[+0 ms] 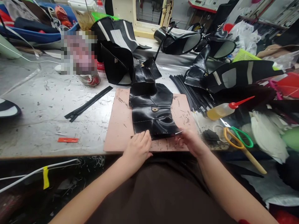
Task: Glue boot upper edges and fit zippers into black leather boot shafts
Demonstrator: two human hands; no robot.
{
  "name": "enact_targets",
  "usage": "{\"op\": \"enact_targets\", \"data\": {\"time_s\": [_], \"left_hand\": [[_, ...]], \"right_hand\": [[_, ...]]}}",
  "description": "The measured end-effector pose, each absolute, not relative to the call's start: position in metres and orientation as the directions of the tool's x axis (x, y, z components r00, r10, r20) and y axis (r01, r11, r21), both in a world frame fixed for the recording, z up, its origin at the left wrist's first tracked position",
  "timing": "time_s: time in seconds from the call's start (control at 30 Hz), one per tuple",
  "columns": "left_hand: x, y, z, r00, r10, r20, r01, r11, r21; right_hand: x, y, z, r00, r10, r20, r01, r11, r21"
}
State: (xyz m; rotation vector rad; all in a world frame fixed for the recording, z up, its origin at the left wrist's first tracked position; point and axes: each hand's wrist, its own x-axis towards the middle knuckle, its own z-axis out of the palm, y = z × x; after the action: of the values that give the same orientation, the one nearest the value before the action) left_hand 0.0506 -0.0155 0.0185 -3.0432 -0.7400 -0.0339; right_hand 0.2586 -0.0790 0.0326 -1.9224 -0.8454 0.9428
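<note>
A black leather boot upper [151,109] with a small gold buckle lies flat on a pink cutting board [116,124] at the front of the workbench. My left hand [138,147] rests on the board at the piece's near left corner, fingers curled together against its edge. My right hand [189,140] pinches the near right corner of the same leather piece, fingers closed on its edge.
A black zipper [87,104] and a red tag [68,140] lie left of the board. On the right are a glue bottle with red nozzle [224,109], green and yellow scissors [238,140], black strips [189,91] and more black boot pieces [233,76]. White cables [35,172] hang below the bench edge.
</note>
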Motion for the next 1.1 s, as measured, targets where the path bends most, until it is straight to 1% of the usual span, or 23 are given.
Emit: {"op": "enact_targets", "data": {"time_s": [0.03, 0.1, 0.13, 0.17, 0.23, 0.3, 0.37, 0.43, 0.5, 0.67, 0.83, 0.97, 1.1], "left_hand": [[0.052, -0.015, 0.019, 0.899, 0.438, 0.009, 0.438, -0.899, 0.001], [0.053, -0.017, 0.019, 0.912, 0.410, -0.009, 0.410, -0.912, 0.005], [0.054, -0.018, 0.019, 0.916, 0.401, -0.008, 0.401, -0.916, 0.008], [0.054, -0.019, 0.019, 0.918, 0.397, -0.002, 0.397, -0.918, 0.012], [0.055, -0.021, 0.018, 0.915, 0.403, 0.023, 0.402, -0.915, 0.019], [0.056, -0.022, 0.016, 0.914, 0.402, 0.052, 0.402, -0.916, 0.019], [0.058, -0.022, 0.015, 0.918, 0.390, 0.072, 0.390, -0.921, 0.015], [0.058, -0.020, 0.014, 0.929, 0.364, 0.071, 0.365, -0.931, 0.008], [0.060, -0.018, 0.014, 0.938, 0.343, 0.060, 0.343, -0.939, -0.002], [0.066, -0.015, 0.016, 0.943, 0.329, 0.057, 0.330, -0.944, -0.012], [0.077, -0.012, 0.019, 0.966, 0.256, 0.030, 0.257, -0.966, -0.024], [0.087, -0.011, 0.022, 0.977, 0.211, -0.005, 0.211, -0.977, -0.025], [0.099, -0.008, 0.026, 0.984, 0.177, -0.034, 0.179, -0.983, 0.035]], "right_hand": [[0.262, -0.082, 0.035, 0.436, 0.816, -0.380, 0.095, -0.462, -0.882], [0.263, -0.084, 0.037, 0.325, 0.803, -0.500, -0.083, -0.502, -0.861], [0.263, -0.083, 0.037, 0.293, 0.794, -0.532, -0.146, -0.513, -0.846], [0.261, -0.081, 0.035, 0.286, 0.794, -0.537, -0.173, -0.508, -0.844], [0.260, -0.076, 0.030, 0.339, 0.823, -0.456, -0.100, -0.450, -0.887], [0.260, -0.070, 0.025, 0.403, 0.866, -0.295, 0.072, -0.351, -0.933], [0.263, -0.064, 0.021, 0.419, 0.897, -0.144, 0.253, -0.267, -0.930], [0.267, -0.060, 0.021, 0.370, 0.927, -0.069, 0.363, -0.212, -0.907], [0.271, -0.057, 0.021, 0.314, 0.948, -0.060, 0.398, -0.189, -0.898], [0.279, -0.052, 0.019, 0.232, 0.970, -0.067, 0.421, -0.162, -0.892], [0.284, -0.051, 0.013, 0.183, 0.981, -0.070, 0.479, -0.151, -0.865], [0.286, -0.049, 0.009, 0.212, 0.968, -0.131, 0.518, -0.225, -0.825], [0.287, -0.048, 0.009, 0.267, 0.955, -0.127, 0.594, -0.267, -0.759]]}}
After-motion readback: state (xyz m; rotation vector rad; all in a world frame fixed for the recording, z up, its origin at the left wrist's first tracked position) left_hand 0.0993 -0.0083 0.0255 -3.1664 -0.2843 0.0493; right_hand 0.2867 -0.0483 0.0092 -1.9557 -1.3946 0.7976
